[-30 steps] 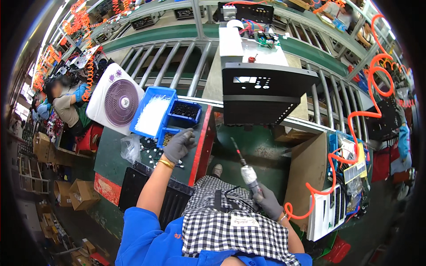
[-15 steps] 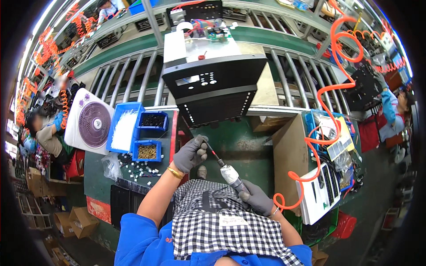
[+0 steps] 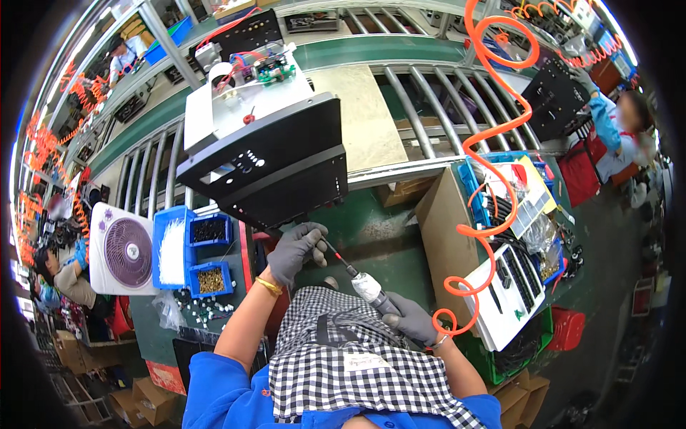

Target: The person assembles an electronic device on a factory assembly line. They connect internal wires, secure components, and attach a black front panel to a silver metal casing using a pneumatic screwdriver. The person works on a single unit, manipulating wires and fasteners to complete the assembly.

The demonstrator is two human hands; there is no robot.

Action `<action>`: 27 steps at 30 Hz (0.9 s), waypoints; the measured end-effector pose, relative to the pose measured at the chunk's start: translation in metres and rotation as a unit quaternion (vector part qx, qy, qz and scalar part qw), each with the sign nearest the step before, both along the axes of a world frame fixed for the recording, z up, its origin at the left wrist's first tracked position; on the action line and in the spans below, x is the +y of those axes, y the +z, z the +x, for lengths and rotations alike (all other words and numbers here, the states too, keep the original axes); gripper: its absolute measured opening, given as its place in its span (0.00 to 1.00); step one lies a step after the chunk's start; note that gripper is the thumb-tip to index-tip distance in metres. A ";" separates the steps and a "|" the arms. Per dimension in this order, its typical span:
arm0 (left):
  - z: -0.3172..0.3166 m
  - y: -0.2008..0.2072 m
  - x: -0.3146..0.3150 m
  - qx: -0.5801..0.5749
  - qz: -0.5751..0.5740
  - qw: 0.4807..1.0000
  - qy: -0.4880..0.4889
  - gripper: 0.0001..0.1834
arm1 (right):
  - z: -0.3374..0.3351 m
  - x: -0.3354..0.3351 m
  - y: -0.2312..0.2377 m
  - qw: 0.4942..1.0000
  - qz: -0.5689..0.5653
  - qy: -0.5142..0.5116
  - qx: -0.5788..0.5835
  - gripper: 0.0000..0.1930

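Note:
My right hand [image 3: 411,319], in a grey glove, grips an electric- or air-type screwdriver [image 3: 368,288] with a pale wrapped body and a long bit pointing up and left. My left hand [image 3: 294,254], also gloved in grey, has its fingers pinched together beside the bit's tip; anything between them is too small to make out. Just beyond my left hand stands a large black metal panel [image 3: 279,161], part of an equipment housing with round holes. It sits slanted, its left side nearer me. Wiring and a green circuit board [image 3: 275,71] lie on the white surface behind it.
At left are a white fan [image 3: 131,252], a blue bin of white strips [image 3: 171,254], small bins of black and brass-coloured screws [image 3: 211,280], and scattered white connectors. An orange coiled hose [image 3: 493,229] hangs at right above white panels [image 3: 511,300]. Roller conveyor [image 3: 421,118] runs behind; co-workers stand both sides.
The view has shifted, so most things appear further left. The black housing has turned, its left side now nearer me. My left hand and the screwdriver keep almost the same pose.

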State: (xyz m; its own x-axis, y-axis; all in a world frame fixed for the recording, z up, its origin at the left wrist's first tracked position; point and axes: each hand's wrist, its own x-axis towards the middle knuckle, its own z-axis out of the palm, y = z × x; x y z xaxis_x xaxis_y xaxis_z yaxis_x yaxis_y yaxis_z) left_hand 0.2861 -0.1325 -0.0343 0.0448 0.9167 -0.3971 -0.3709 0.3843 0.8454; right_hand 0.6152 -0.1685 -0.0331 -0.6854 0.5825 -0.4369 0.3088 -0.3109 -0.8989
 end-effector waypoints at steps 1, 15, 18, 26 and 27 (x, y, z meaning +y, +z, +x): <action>0.000 -0.001 0.008 0.008 0.002 1.000 -0.008 0.14 | -0.002 0.004 0.000 1.000 0.009 -0.010 0.001 0.39; -0.007 -0.029 0.090 0.159 0.072 0.982 -0.076 0.17 | -0.036 0.070 -0.052 0.984 -0.012 -0.172 0.039 0.43; -0.005 -0.060 0.094 0.470 0.217 0.856 -0.009 0.15 | -0.029 0.094 -0.126 0.968 -0.002 -0.243 0.064 0.44; -0.030 -0.148 0.098 0.791 0.464 0.396 0.040 0.09 | -0.062 0.184 -0.248 0.955 0.112 -0.268 0.051 0.37; -0.029 -0.149 0.098 0.796 0.462 0.388 0.041 0.09 | -0.065 0.191 -0.259 0.957 0.113 -0.259 0.068 0.38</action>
State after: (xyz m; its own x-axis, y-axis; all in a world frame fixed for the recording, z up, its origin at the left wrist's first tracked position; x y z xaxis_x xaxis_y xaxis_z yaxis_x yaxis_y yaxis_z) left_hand 0.2572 -0.0345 -0.1833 0.3724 0.6728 0.6392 0.9261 -0.3139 -0.2092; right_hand 0.5499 0.0227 -0.2922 -0.3213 0.9285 -0.1863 0.0414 -0.1827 -0.9823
